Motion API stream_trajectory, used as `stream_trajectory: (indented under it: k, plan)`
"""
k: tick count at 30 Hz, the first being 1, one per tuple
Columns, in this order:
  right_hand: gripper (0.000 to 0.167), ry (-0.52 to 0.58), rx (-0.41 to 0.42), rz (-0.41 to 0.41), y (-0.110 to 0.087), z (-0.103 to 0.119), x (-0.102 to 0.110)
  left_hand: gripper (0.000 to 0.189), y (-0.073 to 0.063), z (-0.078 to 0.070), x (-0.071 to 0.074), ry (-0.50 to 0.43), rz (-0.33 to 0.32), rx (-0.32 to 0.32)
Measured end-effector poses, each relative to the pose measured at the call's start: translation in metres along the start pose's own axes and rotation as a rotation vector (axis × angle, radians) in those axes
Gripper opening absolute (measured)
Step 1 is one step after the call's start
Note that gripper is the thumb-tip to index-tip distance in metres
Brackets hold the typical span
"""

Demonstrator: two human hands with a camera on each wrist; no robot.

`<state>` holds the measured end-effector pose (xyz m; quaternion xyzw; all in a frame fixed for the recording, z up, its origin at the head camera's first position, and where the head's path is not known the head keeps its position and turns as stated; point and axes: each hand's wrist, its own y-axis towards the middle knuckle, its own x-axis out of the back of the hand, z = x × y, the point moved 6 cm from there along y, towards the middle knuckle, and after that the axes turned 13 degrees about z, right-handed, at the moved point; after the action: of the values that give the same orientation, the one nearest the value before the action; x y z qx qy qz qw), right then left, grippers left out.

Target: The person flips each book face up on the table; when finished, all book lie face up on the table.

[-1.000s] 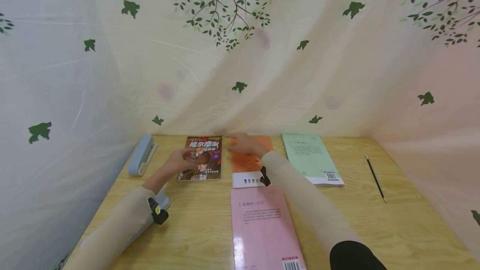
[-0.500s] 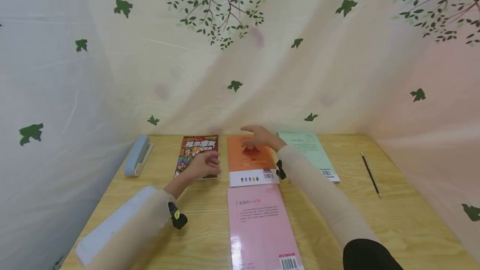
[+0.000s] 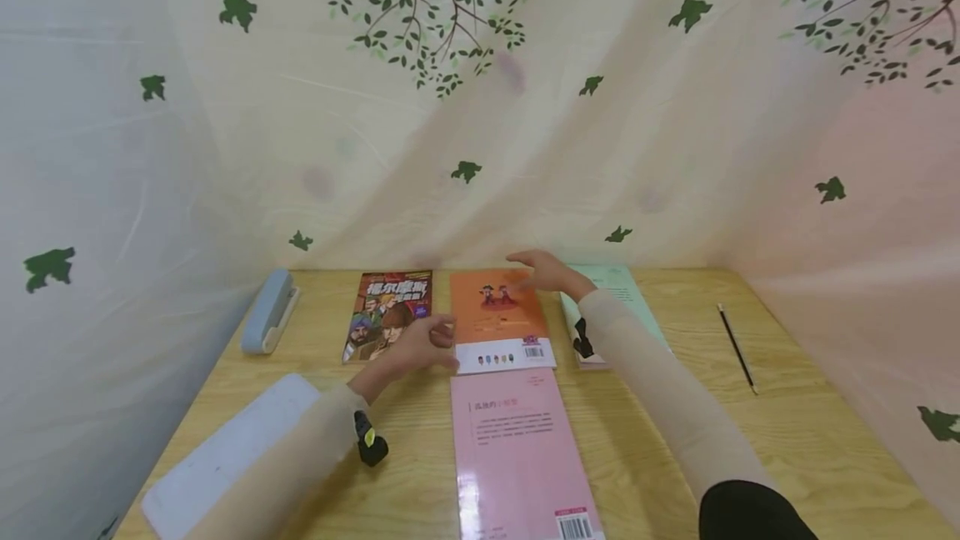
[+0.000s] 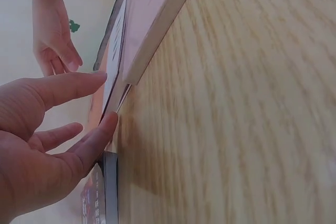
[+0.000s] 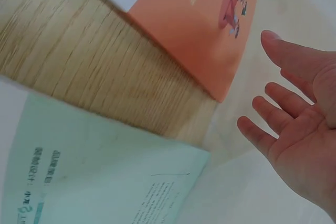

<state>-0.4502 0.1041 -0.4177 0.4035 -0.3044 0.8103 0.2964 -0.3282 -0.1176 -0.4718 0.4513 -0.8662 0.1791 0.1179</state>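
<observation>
An orange-and-white book lies flat in the middle of the table's far half. At its left edge is my left hand, thumb and fingers spread apart; in the left wrist view, a fingertip reaches the book's side. My right hand hovers by the orange book's upper right corner, fingers loosely extended with nothing in them. Right of it lies a green book, partly hidden by my sleeve. A pink book lies just below the orange one. Left of them is a dark comic-style book, partly behind my left hand.
A blue-grey stapler stands at the far left edge. A flat whitish board or case lies partly under my left forearm. On the right is a black pencil. A leaf-printed curtain hangs behind and beside the table.
My left hand has moved right, from over the comic-style book to the orange book's left edge. My right hand has drawn right, from the orange book's upper left to its upper right corner.
</observation>
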Motion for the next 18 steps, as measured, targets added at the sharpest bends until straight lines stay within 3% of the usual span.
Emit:
stream_trajectory:
  k: [5, 13, 18]
  plan:
    - [0.066, 0.047, 0.002, 0.004, -0.002, -0.012, -0.002, 0.082, 0.002, 0.003, -0.002, 0.026, -0.016, 0.046]
    - [0.067, 0.172, -0.048, 0.022, -0.002, -0.031, -0.009, 0.083, 0.005, 0.004, -0.003, 0.023, -0.026, 0.058]
    - [0.067, 0.138, -0.007, 0.028, 0.000, -0.036, -0.011, 0.083, 0.008, 0.005, -0.005, 0.036, -0.016, 0.052]
